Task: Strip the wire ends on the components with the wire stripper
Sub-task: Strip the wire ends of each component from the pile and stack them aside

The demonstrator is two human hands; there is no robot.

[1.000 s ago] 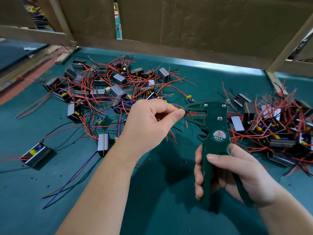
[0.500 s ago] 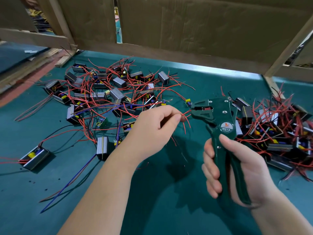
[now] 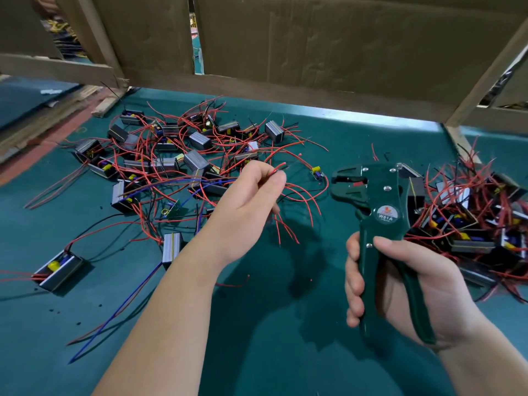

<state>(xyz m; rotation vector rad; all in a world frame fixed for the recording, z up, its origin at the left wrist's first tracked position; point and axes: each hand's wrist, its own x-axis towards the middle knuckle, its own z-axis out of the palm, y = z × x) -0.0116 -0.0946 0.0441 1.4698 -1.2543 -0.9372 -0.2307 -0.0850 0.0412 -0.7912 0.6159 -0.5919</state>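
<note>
Widening gap | left hand (image 3: 246, 207) pinches red wires (image 3: 279, 169) | wire stripper (image 3: 383, 201) withdrawn

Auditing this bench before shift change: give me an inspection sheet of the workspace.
Surface: green mat, dotted with small dark specks.
Job's things: wire stripper held upright; boxed components in a left pile and a right pile.
Clutter: short red wire scrap on the mat.
Hands: left hand pinches red wires, apart from the stripper; right hand grips its handles.
Cables: loose blue wire trails toward the near edge.
Surroundings: cardboard wall, wooden frame behind.
</note>
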